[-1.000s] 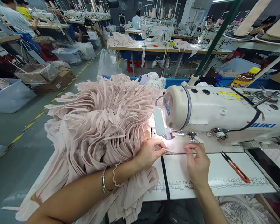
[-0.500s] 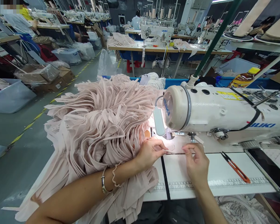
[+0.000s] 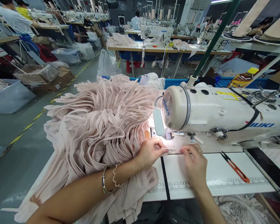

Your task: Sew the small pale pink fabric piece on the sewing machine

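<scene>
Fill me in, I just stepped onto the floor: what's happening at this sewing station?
A person sits at a white sewing machine. Their left hand and right hand pinch the two ends of a thin pale strap on the lit table just in front of the needle area. The left forearm rests on a big heap of pink fabric pieces. Orange thread snips lie to the right.

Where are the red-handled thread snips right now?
In the head view, the thread snips lie on the white table to the right of the right hand, below the sewing machine arm and just above the printed ruler strip.
</scene>
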Action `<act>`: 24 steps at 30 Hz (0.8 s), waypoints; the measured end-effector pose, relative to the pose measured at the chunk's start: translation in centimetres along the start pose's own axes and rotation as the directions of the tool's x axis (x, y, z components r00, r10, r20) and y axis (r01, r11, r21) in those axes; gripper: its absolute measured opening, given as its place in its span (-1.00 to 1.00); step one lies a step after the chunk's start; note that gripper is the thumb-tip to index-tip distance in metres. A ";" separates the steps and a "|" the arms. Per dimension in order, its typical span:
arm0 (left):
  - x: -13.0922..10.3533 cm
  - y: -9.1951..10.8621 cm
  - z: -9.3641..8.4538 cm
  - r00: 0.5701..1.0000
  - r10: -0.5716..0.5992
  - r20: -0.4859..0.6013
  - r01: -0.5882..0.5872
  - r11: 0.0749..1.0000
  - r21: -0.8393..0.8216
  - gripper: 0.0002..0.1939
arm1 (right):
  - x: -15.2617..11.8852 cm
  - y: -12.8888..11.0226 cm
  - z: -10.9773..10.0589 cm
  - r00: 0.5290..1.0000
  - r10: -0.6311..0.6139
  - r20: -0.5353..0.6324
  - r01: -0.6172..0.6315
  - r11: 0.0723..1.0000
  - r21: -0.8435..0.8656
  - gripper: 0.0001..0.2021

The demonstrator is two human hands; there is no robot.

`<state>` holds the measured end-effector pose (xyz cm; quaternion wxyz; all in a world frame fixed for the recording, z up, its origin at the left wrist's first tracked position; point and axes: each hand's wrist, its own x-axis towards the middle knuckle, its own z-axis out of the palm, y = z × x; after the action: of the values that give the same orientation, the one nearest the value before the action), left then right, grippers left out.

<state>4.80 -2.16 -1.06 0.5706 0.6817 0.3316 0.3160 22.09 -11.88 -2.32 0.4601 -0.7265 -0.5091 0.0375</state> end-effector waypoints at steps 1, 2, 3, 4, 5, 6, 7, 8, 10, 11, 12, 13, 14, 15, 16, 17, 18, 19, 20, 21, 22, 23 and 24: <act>0.0 -0.1 0.0 1.000 -0.016 -0.006 0.016 1.000 -0.020 -0.84 | 0.1 0.3 -0.2 0.997 0.061 -0.057 -0.060 0.998 0.020 -0.76; 0.0 -0.1 0.0 1.000 -0.029 -0.011 0.028 0.999 -0.036 -0.84 | 0.1 0.6 -0.4 0.988 0.114 -0.109 -0.109 0.993 0.045 -0.77; 0.0 -0.1 -0.1 0.999 -0.036 -0.014 0.035 0.998 -0.046 -0.84 | 0.2 0.8 -0.5 0.979 0.149 -0.141 -0.141 0.988 0.069 -0.78; 0.0 -0.1 0.0 0.999 -0.039 -0.013 0.038 0.998 -0.050 -0.84 | 0.3 0.9 -0.6 0.975 0.161 -0.152 -0.150 0.985 0.086 -0.78; 0.0 -0.1 0.0 0.999 -0.037 -0.011 0.037 0.998 -0.049 -0.84 | 0.3 0.8 -0.6 0.977 0.153 -0.145 -0.140 0.985 0.099 -0.79; 0.0 -0.1 0.0 0.999 -0.032 -0.006 0.032 0.999 -0.041 -0.84 | 0.3 0.7 -0.5 0.984 0.128 -0.127 -0.115 0.988 0.106 -0.79; 0.1 -0.1 0.0 1.000 -0.021 -0.006 0.021 0.999 -0.026 -0.83 | 0.3 0.5 -0.5 0.990 0.094 -0.106 -0.083 0.991 0.107 -0.80; 0.1 0.0 0.0 1.000 -0.004 -0.010 0.004 1.000 -0.004 -0.83 | 0.3 0.4 -0.4 0.994 0.059 -0.094 -0.050 0.994 0.100 -0.80; 0.0 0.0 -0.1 0.998 0.059 -0.026 -0.057 0.996 0.075 -0.82 | 0.4 0.2 -0.2 0.995 0.000 -0.102 0.006 0.998 0.059 -0.77; -0.1 -0.1 -0.1 0.993 0.115 -0.036 -0.109 0.986 0.127 -0.81 | 0.4 0.2 -0.2 0.993 -0.025 -0.112 0.028 0.999 0.027 -0.73; -0.2 -0.2 -0.1 0.981 0.189 -0.040 -0.179 0.966 0.187 -0.81 | 0.4 0.2 -0.1 0.992 -0.047 -0.121 0.047 0.999 -0.009 -0.68; -0.4 -0.2 -0.1 0.958 0.285 -0.039 -0.266 0.929 0.257 -0.82 | 0.4 0.3 0.0 0.989 -0.063 -0.133 0.058 0.997 -0.044 -0.64; -0.6 -0.3 -0.2 0.916 0.400 -0.033 -0.367 0.869 0.332 -0.82 | 0.4 0.4 0.1 0.987 -0.071 -0.146 0.061 0.995 -0.073 -0.64; -0.8 -0.4 -0.2 0.857 0.515 -0.022 -0.462 0.787 0.409 -0.81 | 0.4 0.4 0.2 0.985 -0.068 -0.156 0.055 0.995 -0.085 -0.67; -1.0 -0.4 -0.2 0.788 0.616 -0.006 -0.538 0.692 0.481 -0.80 | 0.3 0.5 0.2 0.986 -0.049 -0.162 0.037 0.997 -0.074 -0.72; -1.3 -0.4 -0.2 0.719 0.695 0.013 -0.589 0.599 0.542 -0.79 | 0.2 0.4 0.2 0.987 -0.017 -0.159 0.011 0.999 -0.041 -0.77; -1.4 -0.3 -0.2 0.660 0.750 0.031 -0.619 0.520 0.588 -0.79 | 0.1 0.3 0.2 0.990 0.020 -0.139 -0.019 1.000 0.005 -0.79; -1.6 -0.3 -0.2 0.616 0.787 0.044 -0.636 0.463 0.618 -0.78 | 0.0 0.2 0.1 0.993 0.046 -0.107 -0.040 0.998 0.058 -0.81; -1.6 -0.2 -0.2 0.585 0.809 0.050 -0.644 0.427 0.635 -0.78 | -0.1 0.0 0.0 0.996 0.051 -0.069 -0.043 0.993 0.110 -0.82; -1.7 -0.1 -0.2 0.565 0.823 0.052 -0.648 0.404 0.646 -0.77 | -0.2 -0.1 -0.2 0.999 0.028 -0.038 -0.022 0.987 0.158 -0.82; -1.7 0.0 -0.2 0.551 0.833 0.050 -0.650 0.391 0.651 -0.76 | -0.2 -0.3 -0.3 1.000 -0.022 -0.015 0.025 0.978 0.207 -0.81; -1.7 0.0 -0.2 0.546 0.837 0.045 -0.649 0.388 0.654 -0.76 | -0.3 -0.5 -0.3 0.996 -0.092 0.005 0.087 0.961 0.261 -0.82; -1.7 0.0 -0.2 0.549 0.835 0.042 -0.647 0.393 0.654 -0.76 | -0.3 -0.7 -0.4 0.986 -0.165 0.025 0.149 0.938 0.314 -0.84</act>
<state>3.70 -3.42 -1.10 0.0609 0.8430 0.1495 0.5132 21.63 -12.26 -1.71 0.5573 -0.6008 -0.5645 0.0988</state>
